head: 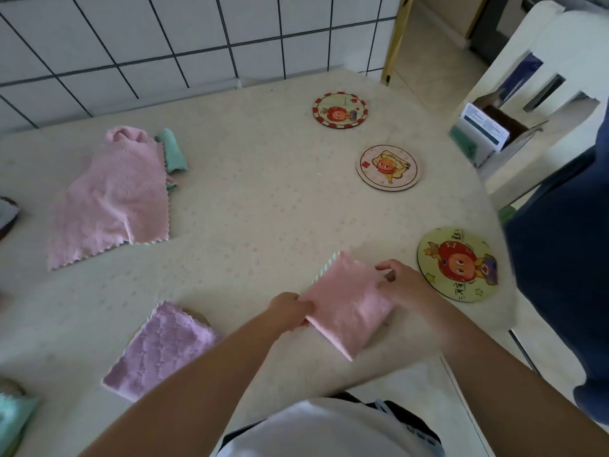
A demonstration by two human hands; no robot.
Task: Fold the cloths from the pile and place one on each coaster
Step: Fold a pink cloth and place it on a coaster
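Your left hand (290, 308) pinches the near-left edge of the folded pink cloth (346, 305); your right hand (400, 282) grips its right edge, fingers curled. The cloth lies on the table (257, 199), just left of the nearest coaster (458, 264). That coaster shows a red cartoon face and some characters, too blurred to read. Two more coasters sit farther back: middle (388, 167), far (340, 109). A folded lilac cloth (161, 349) covers a coaster at near left. The pile (115, 199), pink over green, lies far left. A folded green cloth (13, 420) shows at the frame's bottom-left corner.
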